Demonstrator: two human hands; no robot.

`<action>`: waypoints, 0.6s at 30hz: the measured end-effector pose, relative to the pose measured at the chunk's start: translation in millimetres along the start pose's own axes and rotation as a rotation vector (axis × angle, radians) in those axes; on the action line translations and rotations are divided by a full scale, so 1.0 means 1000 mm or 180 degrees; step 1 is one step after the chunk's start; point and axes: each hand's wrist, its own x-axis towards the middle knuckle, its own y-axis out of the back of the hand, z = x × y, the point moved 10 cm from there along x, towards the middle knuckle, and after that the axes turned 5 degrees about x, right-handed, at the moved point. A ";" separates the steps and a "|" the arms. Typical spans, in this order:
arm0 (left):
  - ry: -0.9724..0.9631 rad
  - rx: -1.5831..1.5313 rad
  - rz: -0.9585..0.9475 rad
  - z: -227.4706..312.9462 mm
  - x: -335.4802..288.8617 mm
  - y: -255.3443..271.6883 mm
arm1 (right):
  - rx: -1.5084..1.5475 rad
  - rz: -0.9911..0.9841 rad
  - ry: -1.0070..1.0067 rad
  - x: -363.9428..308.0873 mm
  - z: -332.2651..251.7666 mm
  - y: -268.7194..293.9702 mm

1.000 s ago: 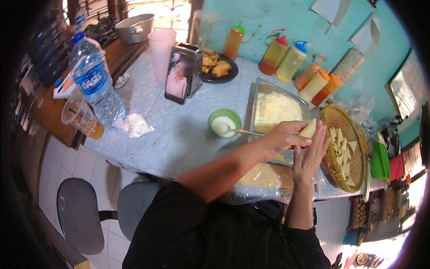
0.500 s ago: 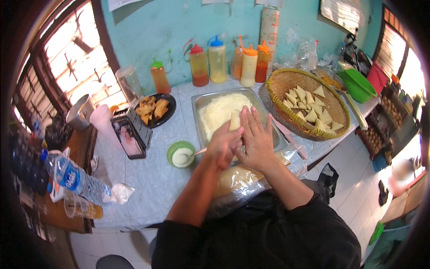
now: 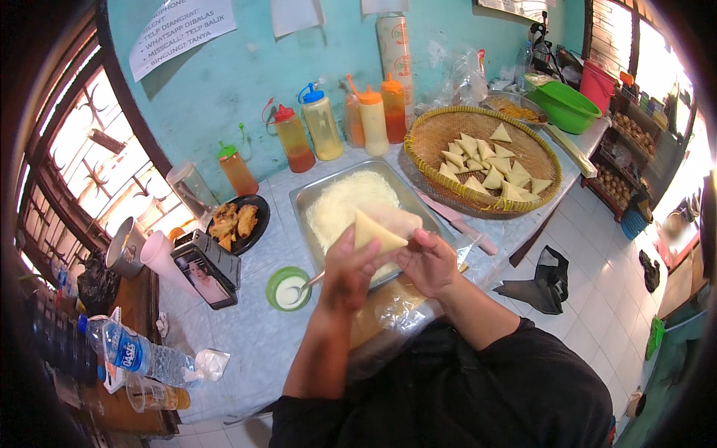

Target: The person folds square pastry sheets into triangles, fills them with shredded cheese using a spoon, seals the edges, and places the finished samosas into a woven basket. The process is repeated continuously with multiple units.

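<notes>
My left hand (image 3: 349, 263) grips a folded triangular pastry (image 3: 375, 234), pale and smooth, by its left side. My right hand (image 3: 433, 265) is at the pastry's right corner, thumb in front. Its blurred fingers reach behind the pastry. Both hands are over the near part of a rectangular metal tray (image 3: 302, 216) spread with pale, grated-looking filling (image 3: 351, 198). Left of my left wrist sits a small green bowl (image 3: 273, 287) of white paste with a spoon (image 3: 308, 283) in it. Under my wrists lies a clear plastic bag (image 3: 388, 313) with pale tan sheets.
A round woven basket (image 3: 429, 134) holds several similar triangles (image 3: 493, 178). A pink-handled knife (image 3: 467, 230) lies between basket and tray. Sauce bottles (image 3: 323, 127) line the wall. Left are a black plate (image 3: 258, 224) of fried food, a phone (image 3: 203, 276) and a water bottle (image 3: 142, 351).
My right hand has turned from lying flat against the pastry to palm-up at its corner. The pastry has swung round, now showing its broad triangular face. The view has shifted to the right.
</notes>
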 end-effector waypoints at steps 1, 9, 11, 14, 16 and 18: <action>0.0047 0.0060 -0.0027 -0.003 0.000 -0.003 | -0.0027 0.0261 0.0139 -0.001 -0.003 0.013; 0.0278 0.0338 -0.0013 -0.012 -0.001 -0.005 | -0.1613 0.0390 0.0699 -0.008 -0.021 0.010; 0.0355 0.0438 0.0010 -0.020 -0.001 0.003 | -0.2841 0.0119 0.1274 -0.012 -0.034 -0.007; 0.0078 0.0897 -0.0197 -0.019 -0.001 0.004 | -0.5307 -0.0327 0.2349 -0.022 -0.039 -0.042; 0.0268 0.0512 -0.0082 -0.031 0.001 0.011 | -0.5828 -0.0314 0.2502 -0.023 -0.033 -0.044; 0.0395 0.0026 0.0040 -0.038 -0.002 0.014 | -0.6170 -0.0410 0.2455 -0.023 -0.027 -0.045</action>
